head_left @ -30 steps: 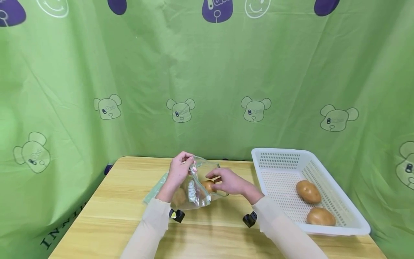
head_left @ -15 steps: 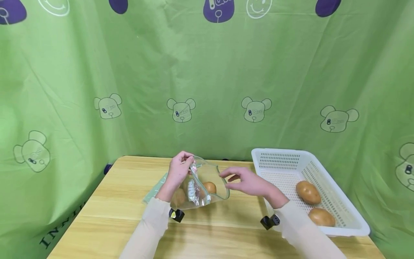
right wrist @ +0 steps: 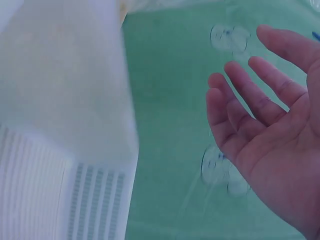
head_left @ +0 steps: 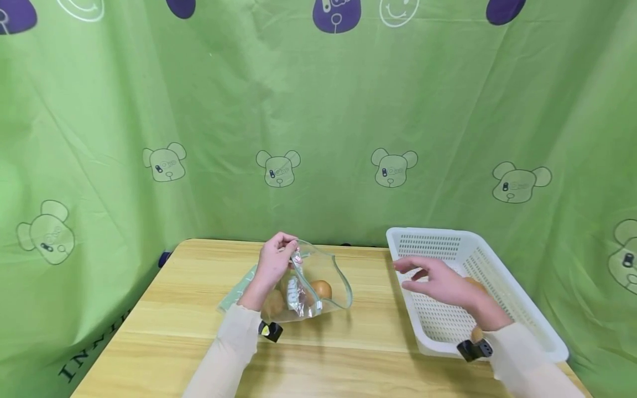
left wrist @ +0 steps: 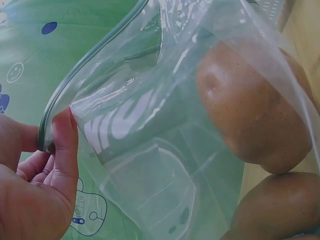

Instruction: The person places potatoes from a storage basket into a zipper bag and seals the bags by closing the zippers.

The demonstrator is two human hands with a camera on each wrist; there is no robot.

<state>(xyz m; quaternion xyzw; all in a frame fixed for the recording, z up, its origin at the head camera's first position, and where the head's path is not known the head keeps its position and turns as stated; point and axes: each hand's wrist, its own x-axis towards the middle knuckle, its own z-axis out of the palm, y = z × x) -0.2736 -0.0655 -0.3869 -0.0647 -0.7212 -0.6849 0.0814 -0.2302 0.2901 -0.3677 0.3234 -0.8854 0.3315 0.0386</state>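
Observation:
My left hand point(head_left: 275, 260) pinches the rim of a clear zip bag point(head_left: 332, 271) with a green edge, its mouth spread toward the right. In the left wrist view, thumb and fingers grip the green zip strip point(left wrist: 70, 82). Two potatoes lie inside the bag, one potato point(left wrist: 255, 105) above another potato point(left wrist: 280, 207). My right hand point(head_left: 440, 282) is over the left part of a white plastic basket point(head_left: 428, 334), fingers loosely bent, nothing in them. Behind that hand and wrist, the potatoes in the basket are mostly hidden; a bit of one potato point(head_left: 475, 284) shows.
The wooden table point(head_left: 348, 354) carries the bag at its middle and the basket at its right. Behind it hangs a green curtain point(head_left: 328, 110) with bear prints. A small black camera point(head_left: 473, 350) sits on the right wrist, another camera point(head_left: 271, 331) on the left.
My right hand has let go of a potato inside the bag, drawn out of the bag's mouth and moved right, over the basket. The left hand stays on the rim.

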